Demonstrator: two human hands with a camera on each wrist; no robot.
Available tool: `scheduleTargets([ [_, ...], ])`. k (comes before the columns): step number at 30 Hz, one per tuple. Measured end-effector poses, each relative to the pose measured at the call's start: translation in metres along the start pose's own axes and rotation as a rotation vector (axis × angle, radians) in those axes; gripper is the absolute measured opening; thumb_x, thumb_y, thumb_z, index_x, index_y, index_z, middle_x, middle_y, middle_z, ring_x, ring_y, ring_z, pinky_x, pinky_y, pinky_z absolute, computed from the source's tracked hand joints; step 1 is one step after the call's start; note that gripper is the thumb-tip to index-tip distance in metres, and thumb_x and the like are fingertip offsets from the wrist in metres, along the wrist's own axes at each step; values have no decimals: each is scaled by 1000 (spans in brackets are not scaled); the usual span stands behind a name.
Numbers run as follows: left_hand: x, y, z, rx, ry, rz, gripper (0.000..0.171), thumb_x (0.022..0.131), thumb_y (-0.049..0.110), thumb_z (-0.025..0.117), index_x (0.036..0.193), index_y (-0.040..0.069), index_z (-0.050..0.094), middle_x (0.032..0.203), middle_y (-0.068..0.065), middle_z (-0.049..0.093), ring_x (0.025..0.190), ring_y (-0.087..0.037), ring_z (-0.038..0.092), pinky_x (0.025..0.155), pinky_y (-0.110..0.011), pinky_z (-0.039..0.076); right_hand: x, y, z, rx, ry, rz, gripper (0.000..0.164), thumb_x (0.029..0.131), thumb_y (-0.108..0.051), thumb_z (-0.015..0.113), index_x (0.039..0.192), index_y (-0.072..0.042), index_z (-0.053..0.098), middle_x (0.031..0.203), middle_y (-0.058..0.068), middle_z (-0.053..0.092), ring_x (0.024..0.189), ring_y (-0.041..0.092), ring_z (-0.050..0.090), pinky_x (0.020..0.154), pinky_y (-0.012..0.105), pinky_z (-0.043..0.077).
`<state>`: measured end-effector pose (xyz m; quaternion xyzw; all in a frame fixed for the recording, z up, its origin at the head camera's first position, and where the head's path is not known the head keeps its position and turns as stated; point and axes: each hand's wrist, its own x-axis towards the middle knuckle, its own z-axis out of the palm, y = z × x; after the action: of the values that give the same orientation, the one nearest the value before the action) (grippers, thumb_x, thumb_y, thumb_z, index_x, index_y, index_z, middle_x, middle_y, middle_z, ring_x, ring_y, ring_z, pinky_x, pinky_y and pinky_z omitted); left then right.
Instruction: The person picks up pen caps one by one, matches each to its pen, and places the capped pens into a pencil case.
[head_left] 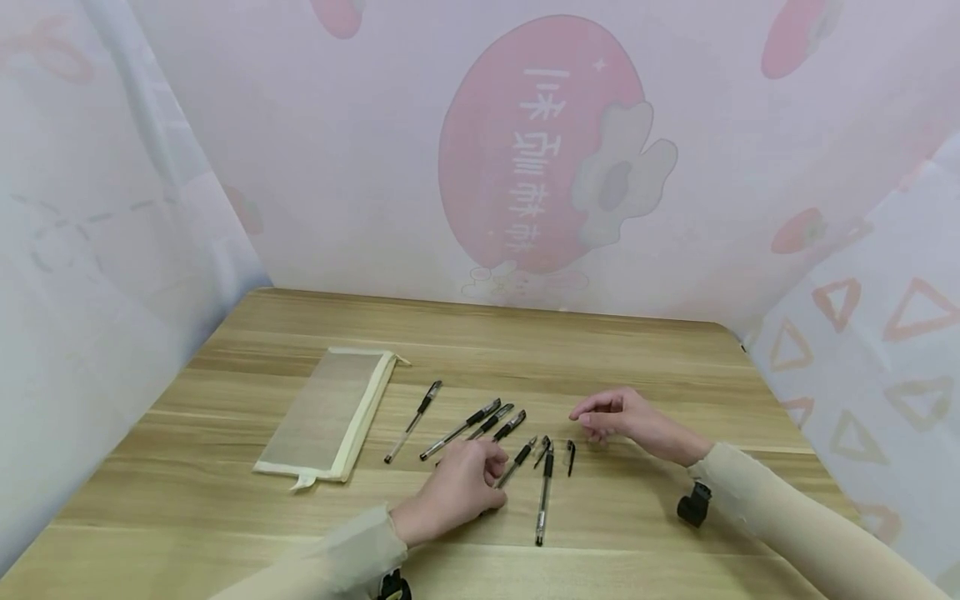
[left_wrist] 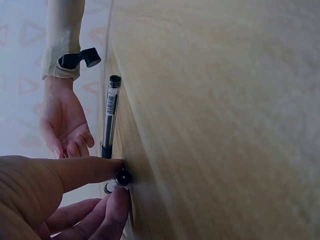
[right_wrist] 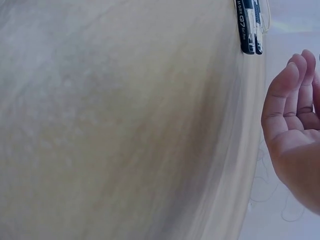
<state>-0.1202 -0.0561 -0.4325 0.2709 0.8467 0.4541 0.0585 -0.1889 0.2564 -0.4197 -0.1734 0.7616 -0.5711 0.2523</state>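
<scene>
My left hand (head_left: 461,483) pinches the rear end of an uncapped black gel pen (head_left: 517,461) between thumb and fingers, close over the table. The pen's black end (left_wrist: 123,177) shows between the fingertips in the left wrist view. To its right lies another uncapped gel pen (head_left: 543,500), its tip pointing away. Two loose black pen caps, one near that tip (head_left: 542,451) and one farther right (head_left: 572,457), lie close by. My right hand (head_left: 626,421) holds nothing, its fingers loosely bent beside the right cap; the palm shows in the right wrist view.
Left of my left hand, several capped gel pens (head_left: 427,406) lie slanted on the wooden table (head_left: 637,533). Farther left is a flat cream mesh zip pouch (head_left: 322,412). Printed curtains (head_left: 360,167) surround the table at the back and sides.
</scene>
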Motion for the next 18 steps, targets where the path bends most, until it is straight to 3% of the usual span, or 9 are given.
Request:
scheduleTargets([
  [11, -5, -1, 3, -132, 51, -56, 50, 66, -3, 85, 110, -13, 64, 90, -9, 67, 80, -19, 66, 72, -25, 56, -1, 2, -2, 16, -8, -19, 39, 99, -19, 62, 123, 10, 60, 103, 39, 56, 81, 24, 60, 77, 46, 56],
  [18, -9, 3, 5, -158, 94, -61, 49, 64, -10, 82, 108, -15, 63, 89, -12, 67, 78, -21, 66, 68, -24, 57, -2, 1, -3, -4, -3, -22, 40, 99, -22, 61, 124, 9, 60, 105, 38, 56, 83, 26, 61, 79, 47, 55],
])
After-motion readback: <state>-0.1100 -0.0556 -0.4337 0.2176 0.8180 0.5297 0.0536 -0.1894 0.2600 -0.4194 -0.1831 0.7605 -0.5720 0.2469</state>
